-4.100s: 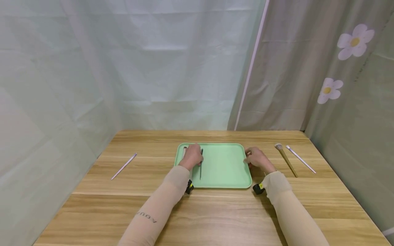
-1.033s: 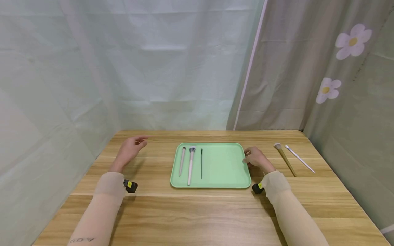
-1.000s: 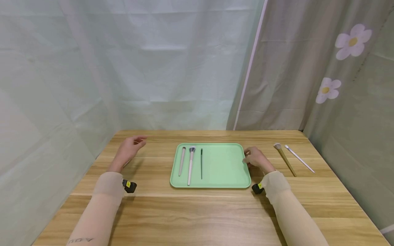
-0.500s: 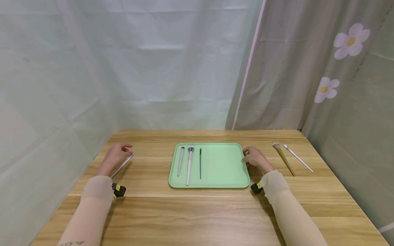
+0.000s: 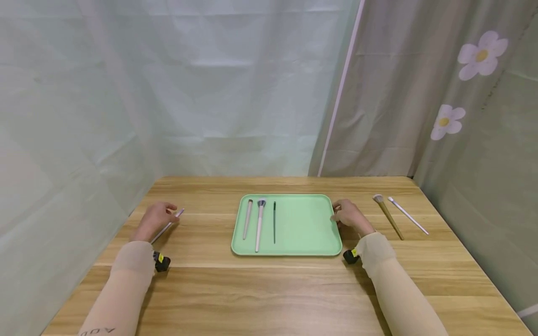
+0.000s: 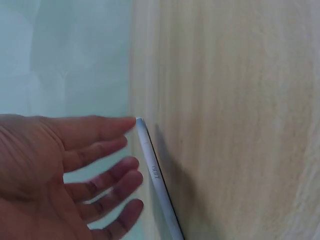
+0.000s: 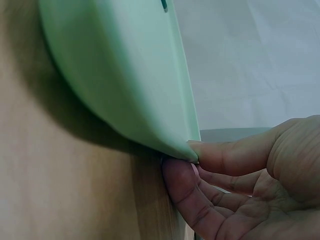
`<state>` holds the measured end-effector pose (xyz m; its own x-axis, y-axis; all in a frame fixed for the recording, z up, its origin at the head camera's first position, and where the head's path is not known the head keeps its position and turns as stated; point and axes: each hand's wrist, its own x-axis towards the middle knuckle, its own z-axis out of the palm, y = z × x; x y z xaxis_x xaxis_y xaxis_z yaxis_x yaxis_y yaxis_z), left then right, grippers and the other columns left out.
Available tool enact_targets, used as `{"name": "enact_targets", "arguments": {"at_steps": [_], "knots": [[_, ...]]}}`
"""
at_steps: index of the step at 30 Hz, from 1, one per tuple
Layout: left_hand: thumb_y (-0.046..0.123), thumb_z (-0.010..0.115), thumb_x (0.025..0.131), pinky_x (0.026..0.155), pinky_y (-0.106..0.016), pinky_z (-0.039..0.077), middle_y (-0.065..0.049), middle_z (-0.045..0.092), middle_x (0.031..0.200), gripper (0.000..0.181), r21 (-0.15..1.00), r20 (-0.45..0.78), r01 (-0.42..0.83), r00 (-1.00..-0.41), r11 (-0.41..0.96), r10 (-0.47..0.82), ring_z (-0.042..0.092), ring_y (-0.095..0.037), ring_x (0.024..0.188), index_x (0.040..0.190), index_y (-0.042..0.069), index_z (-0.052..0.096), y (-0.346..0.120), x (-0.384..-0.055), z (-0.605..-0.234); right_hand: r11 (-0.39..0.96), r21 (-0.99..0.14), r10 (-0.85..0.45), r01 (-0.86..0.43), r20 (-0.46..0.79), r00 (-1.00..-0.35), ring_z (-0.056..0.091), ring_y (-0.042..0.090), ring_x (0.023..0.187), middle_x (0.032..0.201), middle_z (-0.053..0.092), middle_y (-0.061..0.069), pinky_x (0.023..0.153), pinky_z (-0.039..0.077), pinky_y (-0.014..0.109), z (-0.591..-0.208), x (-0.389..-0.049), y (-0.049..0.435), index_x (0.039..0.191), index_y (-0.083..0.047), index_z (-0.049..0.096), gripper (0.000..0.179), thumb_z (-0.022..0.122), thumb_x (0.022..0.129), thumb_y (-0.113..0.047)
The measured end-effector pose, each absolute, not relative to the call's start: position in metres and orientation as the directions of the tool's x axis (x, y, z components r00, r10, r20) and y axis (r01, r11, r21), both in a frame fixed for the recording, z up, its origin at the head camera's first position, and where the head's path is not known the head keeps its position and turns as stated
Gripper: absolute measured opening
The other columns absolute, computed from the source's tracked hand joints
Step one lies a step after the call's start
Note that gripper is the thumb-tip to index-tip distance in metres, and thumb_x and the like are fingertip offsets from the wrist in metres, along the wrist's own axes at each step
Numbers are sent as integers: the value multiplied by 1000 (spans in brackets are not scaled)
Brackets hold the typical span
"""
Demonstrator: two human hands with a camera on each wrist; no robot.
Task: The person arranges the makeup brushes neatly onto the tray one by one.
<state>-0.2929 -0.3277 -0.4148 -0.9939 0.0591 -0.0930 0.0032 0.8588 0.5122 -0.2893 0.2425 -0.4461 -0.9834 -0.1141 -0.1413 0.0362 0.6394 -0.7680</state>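
Observation:
My left hand [image 5: 158,219] is low over a slim white makeup brush [image 5: 169,226] lying slantwise on the left of the table. In the left wrist view its fingers are loosely extended and spread, with the topmost fingertip right at the end of the white handle [image 6: 154,172]. At the other side my right hand [image 5: 350,218] pinches the right rim of a light green tray [image 5: 308,224], thumb on top and a finger underneath. On the tray's left half lie a short pale brush [image 5: 247,220], a white fluffy-headed brush [image 5: 259,226] and a thin dark brush [image 5: 274,223].
Right of the tray lie a brush with a gold-brown handle [image 5: 391,219] and a slim white brush [image 5: 408,216]. The wooden table [image 5: 290,298] meets hanging pale curtains [image 5: 239,93] at its back and sides.
My left hand has gone from the brushes on the tray out to the left, then down to the slim white brush. The right hand keeps hold of the tray's rim.

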Motion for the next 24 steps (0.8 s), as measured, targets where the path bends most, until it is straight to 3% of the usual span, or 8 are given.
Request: {"name": "enact_targets", "arguments": {"at_steps": [9, 16, 24], "knots": [[11, 73, 93, 97, -61, 48, -37, 57, 134, 49, 459, -145, -57, -989, 887, 12, 55, -55, 118, 132, -15, 58, -326, -294, -415, 632, -774, -111, 46, -150, -982, 63, 22, 68, 97, 61, 22, 63, 60, 34, -444, -287, 244, 133, 19, 53, 42, 65, 95, 6], [3, 69, 92, 87, -59, 49, -37, 62, 118, 31, 446, -103, -66, -994, 893, -22, 59, -49, 102, 119, -13, 66, -325, -295, -422, 629, -775, -105, 60, -161, -981, 63, 23, 71, 98, 60, 22, 64, 61, 34, -444, -288, 242, 133, 18, 53, 42, 65, 95, 6], [-2, 63, 92, 83, -59, 49, -33, 64, 115, 24, 427, -72, -95, -995, 899, -71, 59, -47, 99, 114, -9, 69, -322, -292, -426, 624, -778, -103, 65, -165, -981, 63, 24, 73, 98, 61, 21, 64, 60, 35, -446, -289, 242, 136, 18, 52, 44, 64, 95, 5]]}}
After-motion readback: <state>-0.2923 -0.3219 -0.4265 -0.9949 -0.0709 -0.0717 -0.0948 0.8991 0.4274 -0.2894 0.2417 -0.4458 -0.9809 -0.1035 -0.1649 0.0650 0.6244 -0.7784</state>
